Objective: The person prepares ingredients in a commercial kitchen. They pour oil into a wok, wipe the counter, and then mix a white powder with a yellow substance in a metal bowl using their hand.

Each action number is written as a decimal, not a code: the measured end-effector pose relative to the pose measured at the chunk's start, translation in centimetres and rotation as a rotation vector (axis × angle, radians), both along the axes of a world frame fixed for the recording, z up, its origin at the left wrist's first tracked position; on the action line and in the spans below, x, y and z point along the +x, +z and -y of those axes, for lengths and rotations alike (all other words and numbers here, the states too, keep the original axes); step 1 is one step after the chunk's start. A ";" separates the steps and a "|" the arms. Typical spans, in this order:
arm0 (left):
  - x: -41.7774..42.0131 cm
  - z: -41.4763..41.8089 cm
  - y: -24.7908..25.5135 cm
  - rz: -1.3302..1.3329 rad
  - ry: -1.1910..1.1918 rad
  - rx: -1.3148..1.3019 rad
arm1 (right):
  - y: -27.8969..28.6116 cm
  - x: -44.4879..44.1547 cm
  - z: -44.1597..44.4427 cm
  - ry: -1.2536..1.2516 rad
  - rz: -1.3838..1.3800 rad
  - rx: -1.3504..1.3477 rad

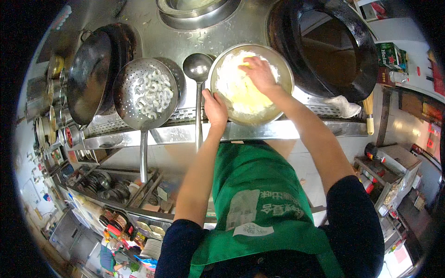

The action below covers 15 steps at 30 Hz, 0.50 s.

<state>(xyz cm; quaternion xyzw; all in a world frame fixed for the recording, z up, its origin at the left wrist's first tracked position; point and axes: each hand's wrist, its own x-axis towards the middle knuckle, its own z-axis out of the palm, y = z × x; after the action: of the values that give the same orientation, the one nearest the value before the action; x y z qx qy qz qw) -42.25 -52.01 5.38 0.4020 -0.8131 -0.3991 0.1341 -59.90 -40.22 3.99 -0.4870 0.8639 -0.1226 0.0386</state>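
Observation:
A metal bowl [285,104] stands at the edge of the stove top, with white powder and a yellow mass [248,92] in it. My left hand [215,108] rests against the bowl's left side, fingers along its wall. My right hand [258,73] reaches inside, its fingers down in the yellow and white contents; the fingertips are partly hidden. Left of the bowl lies a steel ladle [198,67], its handle towards me. Further left, a perforated strainer [127,100] holds peeled shrimp [153,93].
A dark wok [88,76] tilts at the left. At the right sits a large black wok [365,69] with dark liquid, a white cloth [344,106] and a bamboo brush [369,116] near it. A metal pot [198,15] stands behind. Another person [108,257] is at the lower left.

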 end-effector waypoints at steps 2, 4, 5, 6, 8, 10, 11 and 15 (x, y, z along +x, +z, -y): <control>-0.1 -0.2 0.3 -0.032 0.061 0.008 | 0.3 0.8 -2.5 -0.138 -0.022 0.075; -0.4 -0.4 0.5 -0.027 0.087 0.021 | 0.3 3.2 -4.2 -0.234 0.076 0.171; -0.5 -0.5 0.5 -0.023 0.098 0.027 | -0.6 4.8 -4.9 -0.260 0.130 0.202; -0.4 -0.5 0.4 -0.009 0.093 0.027 | -0.9 6.4 -5.3 -0.284 0.185 0.233; -0.3 -0.3 -0.1 0.020 0.080 0.020 | 0.6 8.5 -3.3 -0.153 0.233 0.255; -0.3 -0.2 0.1 -0.009 0.072 0.044 | 0.0 8.9 -1.5 -0.039 0.209 0.121; -0.4 -0.3 0.2 -0.023 0.061 0.058 | -0.8 7.7 -0.2 -0.002 0.189 0.052; 0.2 0.2 0.0 -0.059 0.031 0.042 | 0.0 3.3 -0.5 -0.160 0.194 -0.066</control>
<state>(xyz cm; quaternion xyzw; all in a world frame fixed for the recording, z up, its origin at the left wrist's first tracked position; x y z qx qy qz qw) -42.02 -52.16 5.35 0.4052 -0.7939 -0.4259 0.1556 -56.56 -39.74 4.02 -0.4033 0.8877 -0.2001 0.0963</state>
